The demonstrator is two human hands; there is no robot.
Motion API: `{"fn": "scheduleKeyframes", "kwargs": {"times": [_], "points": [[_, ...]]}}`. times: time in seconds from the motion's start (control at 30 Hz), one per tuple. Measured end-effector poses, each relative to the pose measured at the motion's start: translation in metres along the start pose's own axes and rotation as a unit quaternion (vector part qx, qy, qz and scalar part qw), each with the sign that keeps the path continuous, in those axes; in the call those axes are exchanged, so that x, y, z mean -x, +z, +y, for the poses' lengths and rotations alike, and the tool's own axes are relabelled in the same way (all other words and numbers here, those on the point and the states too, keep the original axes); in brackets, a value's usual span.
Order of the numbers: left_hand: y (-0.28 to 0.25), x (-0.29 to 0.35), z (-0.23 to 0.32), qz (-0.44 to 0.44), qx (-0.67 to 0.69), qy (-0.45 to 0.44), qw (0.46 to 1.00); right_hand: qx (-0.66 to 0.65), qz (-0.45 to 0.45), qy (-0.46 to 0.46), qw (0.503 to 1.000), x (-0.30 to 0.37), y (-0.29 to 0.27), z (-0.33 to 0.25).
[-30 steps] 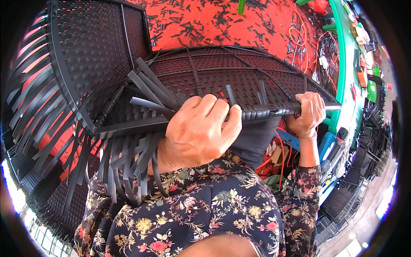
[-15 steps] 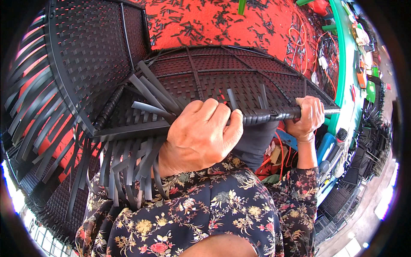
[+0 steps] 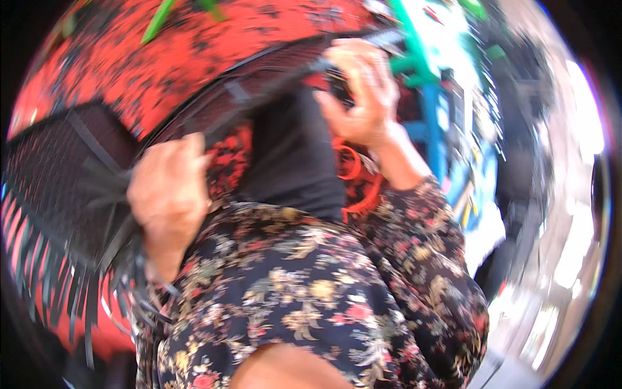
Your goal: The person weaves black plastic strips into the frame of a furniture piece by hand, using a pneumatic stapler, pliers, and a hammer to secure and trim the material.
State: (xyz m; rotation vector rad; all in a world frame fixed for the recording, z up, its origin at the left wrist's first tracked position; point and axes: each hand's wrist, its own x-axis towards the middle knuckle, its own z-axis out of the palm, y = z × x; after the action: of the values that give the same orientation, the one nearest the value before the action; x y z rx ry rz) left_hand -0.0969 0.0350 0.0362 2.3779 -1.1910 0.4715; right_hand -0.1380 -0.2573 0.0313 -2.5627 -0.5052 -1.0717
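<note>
The black woven frame, which looks like a piece of wicker furniture, lies tilted across in front of me, blurred by motion. Its near rail (image 3: 269, 94) runs from my left hand up to my right. My left hand (image 3: 170, 194) is closed around the rail's near-left end, beside a bunch of loose flat black strips. My right hand (image 3: 364, 94) is closed over the far-right end, thumb below and fingers on top. A side panel (image 3: 55, 159) stands at the left, with many loose strip ends (image 3: 58, 269) hanging from its edge.
Black strip scraps lie scattered over the red floor (image 3: 123, 71). Green legs (image 3: 157, 23) show at the top. At the right stand a green-edged table (image 3: 409, 39), blue items (image 3: 433, 123) and dark blurred stacks. Orange tubing (image 3: 350, 162) lies beside my dark-clothed leg (image 3: 291, 149).
The frame has turned, its right end swinging up and away and its left end coming nearer. My left hand went left; my right hand went up and left. The whole view shifted and blurred.
</note>
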Motion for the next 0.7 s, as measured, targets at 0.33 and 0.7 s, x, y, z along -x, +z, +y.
{"fn": "scheduleKeyframes", "kwargs": {"times": [0.33,0.7], "points": [[0.027,-0.013,-0.056,0.017,-0.008,0.037,0.999,0.277,0.082,0.481,0.828,0.203,-0.180,0.043],[0.029,-0.002,-0.068,0.013,0.020,0.023,0.999,0.370,-0.013,0.628,0.684,0.262,-0.234,0.086]]}}
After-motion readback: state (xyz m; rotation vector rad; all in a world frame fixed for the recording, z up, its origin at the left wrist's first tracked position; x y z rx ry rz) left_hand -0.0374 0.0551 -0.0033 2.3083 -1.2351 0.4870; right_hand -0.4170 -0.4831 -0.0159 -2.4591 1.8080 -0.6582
